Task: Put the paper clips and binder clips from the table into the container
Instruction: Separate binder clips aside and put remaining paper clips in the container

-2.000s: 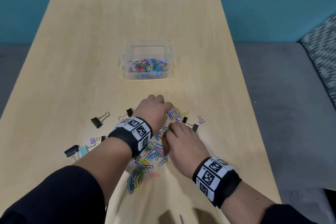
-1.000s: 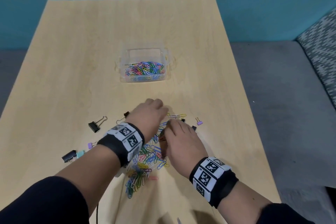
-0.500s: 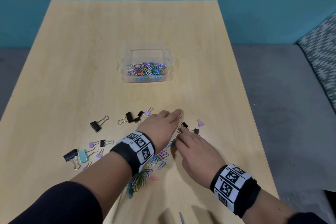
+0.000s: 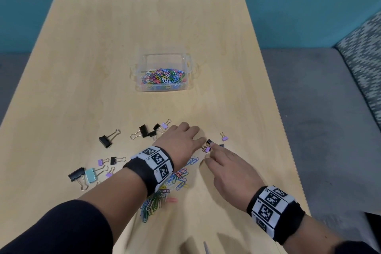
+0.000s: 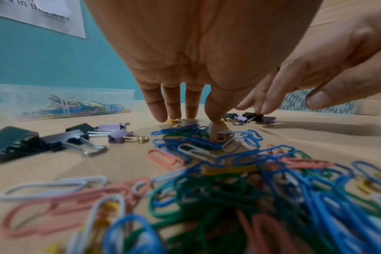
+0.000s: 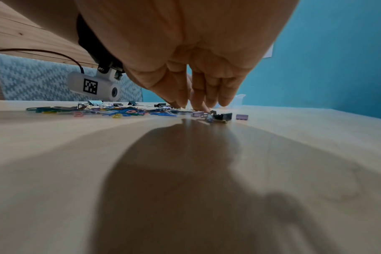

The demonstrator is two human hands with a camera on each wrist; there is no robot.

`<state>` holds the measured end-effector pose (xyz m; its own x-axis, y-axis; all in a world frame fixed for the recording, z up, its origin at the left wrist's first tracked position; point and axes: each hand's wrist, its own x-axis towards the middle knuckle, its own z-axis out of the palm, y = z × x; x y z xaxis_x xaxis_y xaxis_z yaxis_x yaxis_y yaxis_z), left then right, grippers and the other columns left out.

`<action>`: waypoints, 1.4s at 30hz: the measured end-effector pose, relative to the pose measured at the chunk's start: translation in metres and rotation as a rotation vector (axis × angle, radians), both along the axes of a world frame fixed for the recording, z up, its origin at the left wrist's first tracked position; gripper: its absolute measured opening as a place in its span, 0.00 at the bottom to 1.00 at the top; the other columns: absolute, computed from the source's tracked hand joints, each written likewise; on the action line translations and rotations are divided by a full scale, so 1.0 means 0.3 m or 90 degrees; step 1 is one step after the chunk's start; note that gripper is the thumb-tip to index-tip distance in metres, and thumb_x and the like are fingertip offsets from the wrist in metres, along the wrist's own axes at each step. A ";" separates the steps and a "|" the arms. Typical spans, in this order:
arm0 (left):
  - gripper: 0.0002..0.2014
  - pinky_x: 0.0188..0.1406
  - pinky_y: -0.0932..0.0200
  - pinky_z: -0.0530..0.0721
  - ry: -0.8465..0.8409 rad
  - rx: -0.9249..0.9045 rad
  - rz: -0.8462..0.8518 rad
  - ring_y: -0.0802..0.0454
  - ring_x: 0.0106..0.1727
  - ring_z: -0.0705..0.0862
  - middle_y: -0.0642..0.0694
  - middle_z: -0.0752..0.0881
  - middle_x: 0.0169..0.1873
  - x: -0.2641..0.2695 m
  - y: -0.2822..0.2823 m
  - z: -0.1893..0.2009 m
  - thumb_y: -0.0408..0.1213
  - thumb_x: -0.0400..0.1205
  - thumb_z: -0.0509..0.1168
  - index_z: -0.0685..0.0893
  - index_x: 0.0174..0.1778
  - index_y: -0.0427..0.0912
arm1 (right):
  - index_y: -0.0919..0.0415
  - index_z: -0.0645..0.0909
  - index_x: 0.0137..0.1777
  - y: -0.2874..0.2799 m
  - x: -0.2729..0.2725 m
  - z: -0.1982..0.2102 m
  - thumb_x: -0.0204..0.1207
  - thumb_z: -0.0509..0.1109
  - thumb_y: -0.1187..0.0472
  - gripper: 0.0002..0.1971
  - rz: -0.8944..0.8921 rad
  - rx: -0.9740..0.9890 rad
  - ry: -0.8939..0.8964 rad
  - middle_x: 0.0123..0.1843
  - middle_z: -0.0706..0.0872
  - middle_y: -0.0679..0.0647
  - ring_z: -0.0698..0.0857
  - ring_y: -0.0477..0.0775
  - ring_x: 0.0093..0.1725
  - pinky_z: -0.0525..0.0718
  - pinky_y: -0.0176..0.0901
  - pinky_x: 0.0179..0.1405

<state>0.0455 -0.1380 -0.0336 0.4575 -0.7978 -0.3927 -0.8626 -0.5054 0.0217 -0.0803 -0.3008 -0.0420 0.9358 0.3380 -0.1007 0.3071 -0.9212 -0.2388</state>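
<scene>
Paper clips are already lying in a colourful heap inside the container, which is standing toward the far middle of the table. By my reading the job is roughly half done: a second loose pile of paper clips is still sprawling nearer the person than the container, running lengthwise toward the near edge, and no binder clips are showing in the box at all. Scattered binder clips are lying near-left of the container, their wire handles pointing various ways, with a small cluster near-right of it. The left hand is resting with straight fingers touching the tabletop beside that cluster, holding nothing. The right hand is reaching its extended fingertips onto the cluster, not yet closing round any clip.
</scene>
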 end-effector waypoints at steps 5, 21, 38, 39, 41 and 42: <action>0.32 0.53 0.47 0.72 -0.015 0.004 0.005 0.39 0.63 0.68 0.44 0.68 0.70 -0.007 0.002 0.011 0.33 0.73 0.60 0.63 0.75 0.50 | 0.59 0.72 0.71 0.002 0.023 -0.001 0.65 0.61 0.64 0.30 -0.067 -0.053 0.015 0.74 0.73 0.62 0.66 0.67 0.78 0.66 0.63 0.76; 0.22 0.46 0.48 0.76 -0.042 0.034 0.029 0.41 0.52 0.74 0.43 0.76 0.56 -0.075 0.044 0.030 0.35 0.73 0.61 0.74 0.65 0.42 | 0.56 0.75 0.68 0.023 0.108 -0.014 0.71 0.62 0.60 0.23 -0.033 -0.111 0.004 0.60 0.81 0.57 0.74 0.65 0.68 0.65 0.65 0.72; 0.18 0.43 0.49 0.76 -0.031 0.000 0.100 0.41 0.50 0.74 0.43 0.76 0.53 -0.140 0.081 0.007 0.33 0.73 0.59 0.78 0.59 0.41 | 0.54 0.77 0.39 0.110 0.197 -0.024 0.73 0.66 0.61 0.03 -0.129 -0.050 0.018 0.40 0.80 0.54 0.76 0.64 0.45 0.70 0.54 0.41; 0.18 0.42 0.49 0.76 -0.040 -0.005 0.102 0.41 0.49 0.74 0.43 0.77 0.52 -0.142 0.086 -0.001 0.33 0.72 0.59 0.78 0.59 0.40 | 0.54 0.77 0.40 0.105 0.204 -0.023 0.76 0.64 0.60 0.04 -0.131 -0.056 0.023 0.41 0.80 0.53 0.75 0.63 0.46 0.68 0.53 0.42; 0.18 0.41 0.49 0.77 -0.056 -0.017 0.111 0.42 0.49 0.75 0.43 0.78 0.52 -0.148 0.100 -0.020 0.34 0.73 0.60 0.79 0.59 0.40 | 0.54 0.77 0.43 0.083 0.212 -0.014 0.80 0.60 0.56 0.06 -0.171 -0.071 0.045 0.44 0.81 0.52 0.75 0.61 0.49 0.65 0.51 0.42; 0.18 0.41 0.49 0.77 -0.062 -0.025 0.113 0.42 0.49 0.75 0.43 0.79 0.52 -0.152 0.108 -0.033 0.35 0.73 0.61 0.79 0.59 0.39 | 0.55 0.78 0.44 0.068 0.212 -0.006 0.80 0.61 0.55 0.07 -0.203 -0.067 0.044 0.45 0.81 0.53 0.75 0.61 0.49 0.66 0.51 0.42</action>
